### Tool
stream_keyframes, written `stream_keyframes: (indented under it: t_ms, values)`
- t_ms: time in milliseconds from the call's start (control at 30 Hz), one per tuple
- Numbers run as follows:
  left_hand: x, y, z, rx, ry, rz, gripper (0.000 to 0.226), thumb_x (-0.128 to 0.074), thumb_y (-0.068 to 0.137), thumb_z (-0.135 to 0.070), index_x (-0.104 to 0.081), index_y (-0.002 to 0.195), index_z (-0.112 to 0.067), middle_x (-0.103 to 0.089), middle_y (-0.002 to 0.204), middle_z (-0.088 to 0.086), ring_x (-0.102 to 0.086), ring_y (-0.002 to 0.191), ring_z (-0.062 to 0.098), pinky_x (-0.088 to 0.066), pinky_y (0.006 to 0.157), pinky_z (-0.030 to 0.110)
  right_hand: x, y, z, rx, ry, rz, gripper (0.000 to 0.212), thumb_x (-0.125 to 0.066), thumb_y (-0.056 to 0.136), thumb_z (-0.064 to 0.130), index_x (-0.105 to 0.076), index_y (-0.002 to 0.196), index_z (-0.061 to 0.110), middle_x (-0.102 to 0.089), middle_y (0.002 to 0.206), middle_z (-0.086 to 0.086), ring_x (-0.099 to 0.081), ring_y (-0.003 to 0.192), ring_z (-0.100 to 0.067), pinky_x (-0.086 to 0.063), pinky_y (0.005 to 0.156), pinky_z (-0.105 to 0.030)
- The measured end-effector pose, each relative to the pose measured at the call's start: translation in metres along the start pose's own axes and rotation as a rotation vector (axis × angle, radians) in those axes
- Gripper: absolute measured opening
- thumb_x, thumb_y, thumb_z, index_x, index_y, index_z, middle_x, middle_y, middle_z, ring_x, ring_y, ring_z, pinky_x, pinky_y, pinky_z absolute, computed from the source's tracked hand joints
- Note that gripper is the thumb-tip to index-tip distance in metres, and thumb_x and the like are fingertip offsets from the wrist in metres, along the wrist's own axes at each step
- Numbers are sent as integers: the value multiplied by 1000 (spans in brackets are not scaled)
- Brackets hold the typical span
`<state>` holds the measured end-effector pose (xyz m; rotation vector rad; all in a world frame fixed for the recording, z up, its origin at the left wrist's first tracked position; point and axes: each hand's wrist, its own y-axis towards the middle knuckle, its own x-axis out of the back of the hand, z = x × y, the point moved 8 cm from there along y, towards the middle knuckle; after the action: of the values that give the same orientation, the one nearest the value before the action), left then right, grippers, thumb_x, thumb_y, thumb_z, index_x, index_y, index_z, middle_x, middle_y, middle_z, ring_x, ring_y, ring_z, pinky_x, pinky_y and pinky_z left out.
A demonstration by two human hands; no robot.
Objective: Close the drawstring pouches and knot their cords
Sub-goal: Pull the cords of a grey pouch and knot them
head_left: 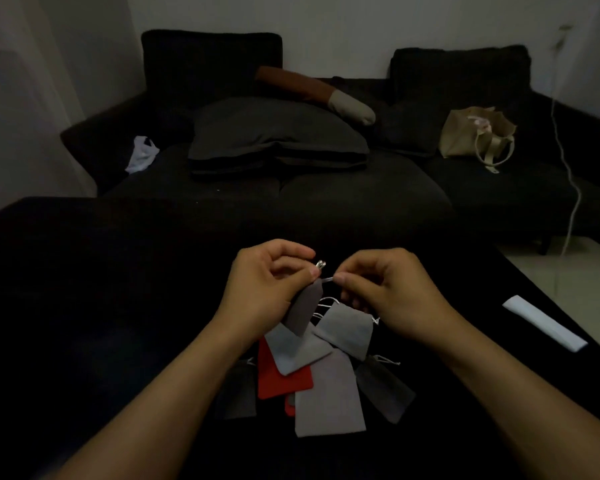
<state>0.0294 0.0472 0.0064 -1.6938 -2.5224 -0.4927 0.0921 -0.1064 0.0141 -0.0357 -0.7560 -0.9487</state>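
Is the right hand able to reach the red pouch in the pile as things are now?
Probably not at once. The right hand pinches the cord of the dark grey pouch that the left hand holds up, and a light grey pouch lies over part of the red pouch.

Below the hands, a heap of pouches [321, 368] (grey, red and dark ones, overlapping) covers the middle of the dark desk [84, 306]. Bare desk lies wide to the left of the heap. To the right there is bare desk too, as far as a white strip [544, 323] near the edge. Beyond the far edge stands a sofa [326, 188].
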Motion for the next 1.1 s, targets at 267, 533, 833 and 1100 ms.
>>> stream_keyframes:
  t_ms: [267,533,833,1100]
  values:
    - [-18,-3,1,-114,325,175,32,-76,83,-6,-65,110,-20,-76,80,-6,-72,77,0,-59,75,24,-10,-8,29,283,-242,84,13,-71,87,12,-76,97,18,-72,88,11,-66,85,2,-52,76,-15]
    - [-26,-7,9,89,-3,443,37,-76,80,-3,-63,112,-17,-77,88,9,-75,88,18,-55,80,26,-3,-4,25,279,-123,1,14,-77,81,11,-80,94,15,-76,88,7,-70,83,1,-54,76,-16]
    - [-28,-7,-3,59,-237,366,40,-73,78,-2,-63,114,-14,-77,87,8,-75,86,18,-55,75,21,-2,-1,-10,-115,479,-42,6,-72,82,5,-75,87,2,-74,79,-16,-67,68,-17,-54,64,-26]
    - [-22,-6,-5,35,-283,230,25,-68,85,0,-71,108,-9,-76,93,11,-74,87,15,-55,72,17,-4,-2,-15,-178,576,-88,10,-71,84,4,-75,92,-1,-74,84,-21,-67,71,-17,-54,63,-21]
